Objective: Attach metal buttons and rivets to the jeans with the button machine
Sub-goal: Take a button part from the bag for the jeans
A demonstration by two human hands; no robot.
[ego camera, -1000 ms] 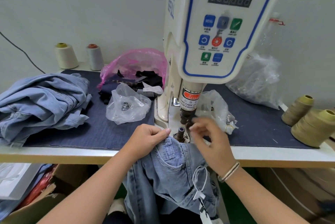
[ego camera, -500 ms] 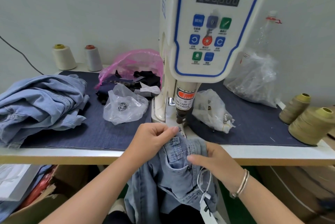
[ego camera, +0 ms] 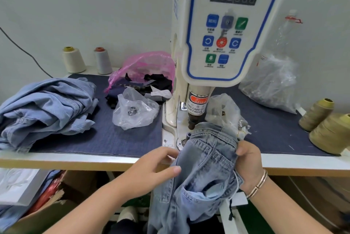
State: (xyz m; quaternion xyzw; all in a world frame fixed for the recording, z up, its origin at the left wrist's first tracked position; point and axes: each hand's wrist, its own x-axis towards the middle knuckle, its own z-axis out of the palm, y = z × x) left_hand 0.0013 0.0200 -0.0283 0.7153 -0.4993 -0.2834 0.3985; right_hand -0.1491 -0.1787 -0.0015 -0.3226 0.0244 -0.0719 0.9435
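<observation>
Where half a second ago the left hand [ego camera: 151, 167] pinched the waistband up by the die, its grip has now come off the cloth: the fingers lie loosely spread beside the left edge of the jeans [ego camera: 204, 161], the fingertips at most brushing the fold. The right hand [ego camera: 250, 165] has shifted from lying on the front of the garment to its right side, where its grip is curled round a bunched edge of denim, thumb on top. The jeans themselves have slid forward and to the right, so that the waistband now lies on the machine bed just under the plunger [ego camera: 191, 124] of the button machine [ego camera: 223, 35], with the rest hanging off the front of the counter [ego camera: 94, 160]. The small dark lower die [ego camera: 188, 135] shows just at the cloth's left edge, uncovered. This reads as a repositioning between fastenings: the cloth looks not yet set over the die, and the left hand will probably need to take hold again to line it up. Beyond the jeans lie a clear bag of metal parts [ego camera: 134, 110] and a heap of denim [ego camera: 47, 105].
</observation>
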